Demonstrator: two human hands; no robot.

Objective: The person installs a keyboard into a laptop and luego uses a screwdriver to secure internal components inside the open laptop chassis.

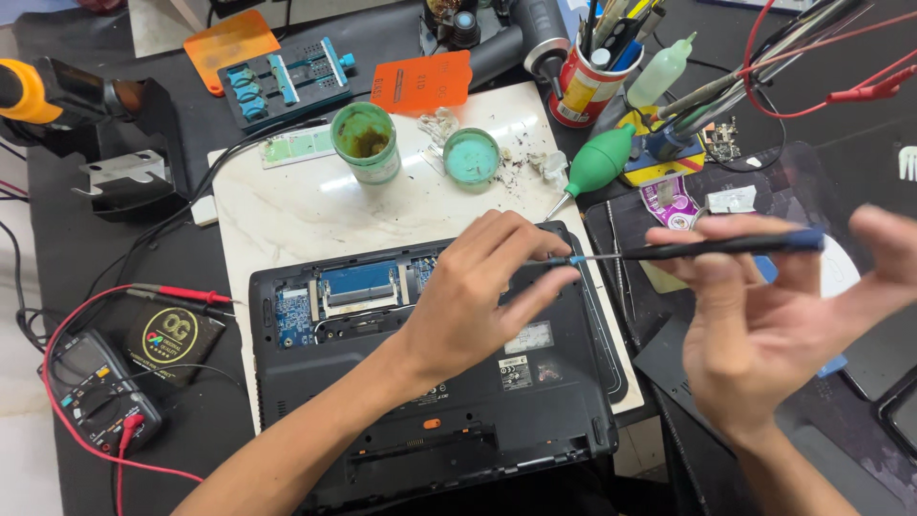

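**Screwdriver held up over the open laptop**

I've got a thin screwdriver [702,248] held level between both hands, up above the right edge of the laptop [430,382]. It's a slim one: dark, near-black handle with a blue cap at the back end, a small blue collar where the handle ends, then a skinny metal shaft. My right hand [764,325] has the handle lying across the fingertips with the thumb under it, the rest of the fingers spread loose, so it's a light pinch and not a fist. My left hand [482,296] is curled in from the other side, thumb and forefinger closed right at the tip end of the shaft. Can't tell if there's a screw on the tip, it's too small to see.

The laptop is black, lying bottom-up on a white slab [287,205] on the bench, with a cover off near the top edge so a blue circuit board [358,287] shows. Behind it on the slab sit a green jar [366,141] with brownish stuff inside and a round green lid [472,156] just beside it. A green rubber air blower [597,162] lies to the right of those, and a multimeter [95,387] with red leads is well off to the left.
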